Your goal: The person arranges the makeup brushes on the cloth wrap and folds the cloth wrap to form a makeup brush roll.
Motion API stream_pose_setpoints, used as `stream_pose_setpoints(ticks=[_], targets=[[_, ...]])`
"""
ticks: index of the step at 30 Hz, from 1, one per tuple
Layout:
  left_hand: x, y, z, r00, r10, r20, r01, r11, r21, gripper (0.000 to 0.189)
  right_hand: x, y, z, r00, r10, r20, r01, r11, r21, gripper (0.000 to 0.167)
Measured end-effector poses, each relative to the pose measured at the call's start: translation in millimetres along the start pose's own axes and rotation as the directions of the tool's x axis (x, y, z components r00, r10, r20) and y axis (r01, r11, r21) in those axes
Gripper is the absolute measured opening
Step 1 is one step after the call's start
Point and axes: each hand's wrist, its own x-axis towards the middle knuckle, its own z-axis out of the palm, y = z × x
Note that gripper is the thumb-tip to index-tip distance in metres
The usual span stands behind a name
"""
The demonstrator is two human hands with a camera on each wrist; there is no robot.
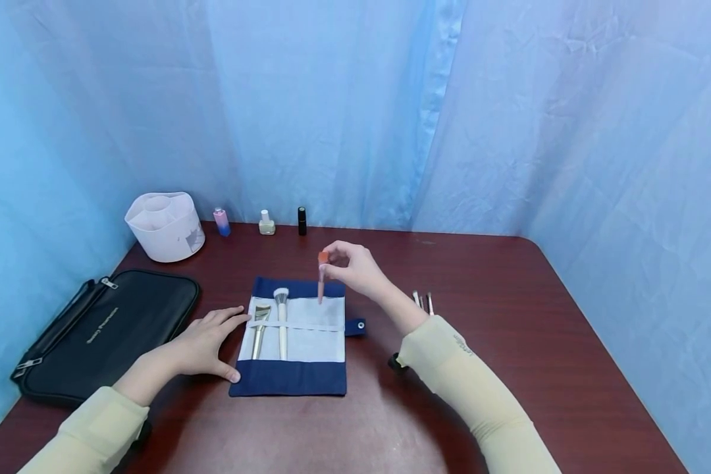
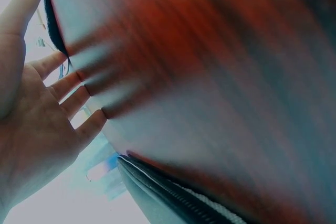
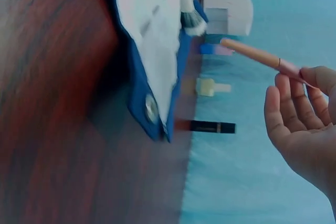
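A navy and white brush roll (image 1: 290,380) lies unfolded on the table. Tucked under its strap are a flat gold-handled brush (image 1: 257,339) and a white-handled brush (image 1: 282,336) with pale bristles. My right hand (image 1: 355,268) pinches a slim pink makeup brush (image 1: 320,286) by its upper part, orange end up, handle pointing down above the roll's right half. In the right wrist view the brush's peach handle (image 3: 257,55) sticks out beyond thumb and fingertips. My left hand (image 1: 204,343) rests at the roll's left edge, fingers spread; in its wrist view the fingers (image 2: 73,90) are straight.
Left lies a black zipped case (image 1: 136,336). Along the back stand a white organizer (image 1: 164,230), a pink-blue bottle (image 1: 222,222), a nail polish bottle (image 1: 266,224) and a black lipstick tube (image 1: 302,222). More brushes (image 1: 430,303) show behind my right forearm.
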Motion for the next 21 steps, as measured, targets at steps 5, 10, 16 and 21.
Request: stream_pose_setpoints(ticks=[5,10,16,21], targets=[[0.6,-1.0,1.1,1.000,0.001,-0.001,-0.001,1.000,-0.002,0.108,9.4,8,18,0.998,0.057,0.037,-0.061,0.993,0.100,0.023],[0.7,-1.4,2.3,1.000,-0.001,-0.007,0.001,1.000,-0.003,0.108,16.1,14,30,0.993,0.091,0.070,-0.101,0.981,0.163,0.027],[1.0,-1.6,3.7,1.000,-0.013,0.006,0.013,1.000,-0.004,0.110,20.7,23,39,0.983,0.166,0.077,-0.180,0.959,0.221,0.028],[1.5,-2.1,3.3,1.000,-0.013,0.006,0.013,1.000,-0.004,0.110,21.1,28,43,0.975,0.208,0.080,-0.220,0.955,0.200,0.030]])
